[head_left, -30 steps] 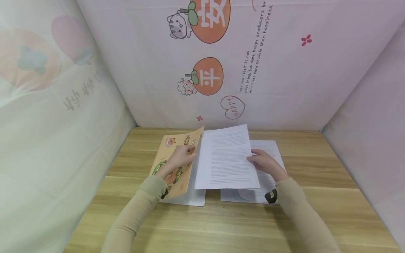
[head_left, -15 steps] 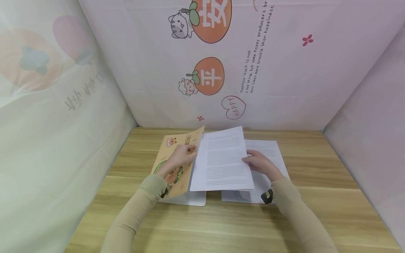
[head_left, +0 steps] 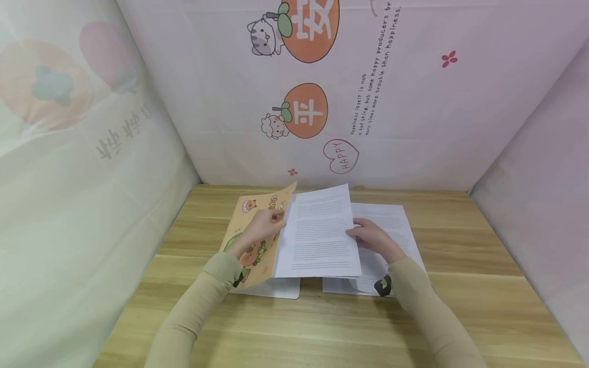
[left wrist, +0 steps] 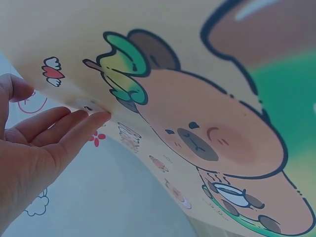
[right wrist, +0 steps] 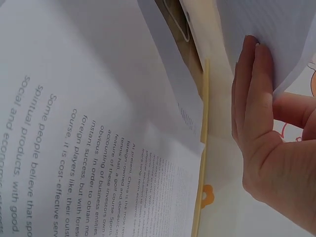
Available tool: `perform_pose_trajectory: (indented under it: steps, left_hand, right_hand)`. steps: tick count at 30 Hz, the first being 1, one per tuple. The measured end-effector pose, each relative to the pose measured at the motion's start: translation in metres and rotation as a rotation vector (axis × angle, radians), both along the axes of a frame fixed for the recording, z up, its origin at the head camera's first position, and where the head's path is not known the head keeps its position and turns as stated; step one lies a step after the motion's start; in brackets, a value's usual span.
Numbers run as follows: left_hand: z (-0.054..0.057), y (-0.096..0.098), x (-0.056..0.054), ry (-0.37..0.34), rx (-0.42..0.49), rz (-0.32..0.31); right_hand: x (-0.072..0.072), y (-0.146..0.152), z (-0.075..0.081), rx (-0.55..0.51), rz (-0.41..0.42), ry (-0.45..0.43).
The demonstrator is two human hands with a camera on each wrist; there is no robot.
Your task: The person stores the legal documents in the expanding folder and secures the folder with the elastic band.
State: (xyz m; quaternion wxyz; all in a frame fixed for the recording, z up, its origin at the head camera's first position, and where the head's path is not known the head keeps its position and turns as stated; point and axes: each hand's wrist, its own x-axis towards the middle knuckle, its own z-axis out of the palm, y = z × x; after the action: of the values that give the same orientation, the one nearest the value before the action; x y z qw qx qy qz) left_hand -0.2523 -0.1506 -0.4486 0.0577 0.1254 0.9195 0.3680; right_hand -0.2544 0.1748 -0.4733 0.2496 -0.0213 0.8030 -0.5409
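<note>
An orange file folder [head_left: 268,258] printed with cartoon animals lies on the left, its cover lifted and slanting. My left hand [head_left: 259,227] pinches that cover near its free edge; in the left wrist view the thumb and fingers of the left hand [left wrist: 47,140] meet at the edge. To the right, my right hand [head_left: 370,237] holds printed sheets [head_left: 322,230] by their right edge, thumb in front and fingers behind. The sheets' left edge is behind the raised cover, so how deep they reach is hidden. Below the cover shows a white folder panel [head_left: 287,290].
More printed paper [head_left: 407,240] lies on the wooden table [head_left: 322,327] under my right hand, also large in the right wrist view as a text page [right wrist: 98,163]. A patterned cloth wall [head_left: 391,158] closes off the back, with white cloth on both sides.
My right hand has moved left with the printed sheets, bringing their left edge behind the folder cover. The left hand keeps its pinch on the cover almost in place.
</note>
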Motion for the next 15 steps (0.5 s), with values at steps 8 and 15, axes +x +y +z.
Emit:
perform_pose_trajectory:
  steps: [8,15]
  left_hand:
    - [-0.001,-0.0003,-0.0027,-0.01,0.019,-0.001]
    - [-0.0025,0.0003,-0.0048,0.001,0.021,-0.005]
  right_hand:
    - [0.003,-0.0021,0.0016,0.012,-0.009,-0.006]
    - [0.0071,-0.0018,0.0036,0.013,-0.006,-0.007]
